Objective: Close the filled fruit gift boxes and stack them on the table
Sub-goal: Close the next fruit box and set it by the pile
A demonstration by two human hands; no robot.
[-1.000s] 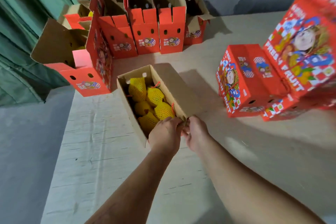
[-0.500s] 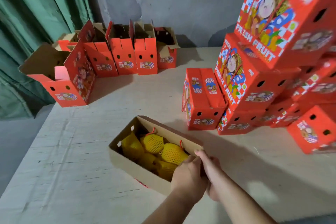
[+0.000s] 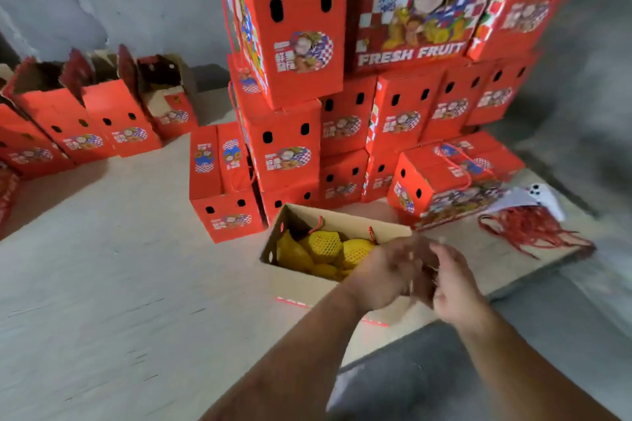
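Observation:
An open cardboard gift box [image 3: 294, 280] lies on the table [image 3: 119, 284], its inside showing yellow fruit in foam nets [image 3: 323, 243]. My left hand [image 3: 383, 270] and my right hand [image 3: 455, 284] meet at the box's near right end, both blurred. They appear to grip a brown end flap between them. Right behind the box rises a stack of closed red boxes [image 3: 301, 44], several high. One closed red box [image 3: 222, 191] stands alone at the stack's left foot.
A row of open red boxes [image 3: 113, 116] with raised flaps lines the back left. A bundle of red cords [image 3: 533, 229] and a white phone [image 3: 543, 195] lie at the right. The table's edge runs close past my right hand, with grey floor beyond.
My view has swung right and up, and the open box has come with my hands toward the stack. Both hands stay at its near end.

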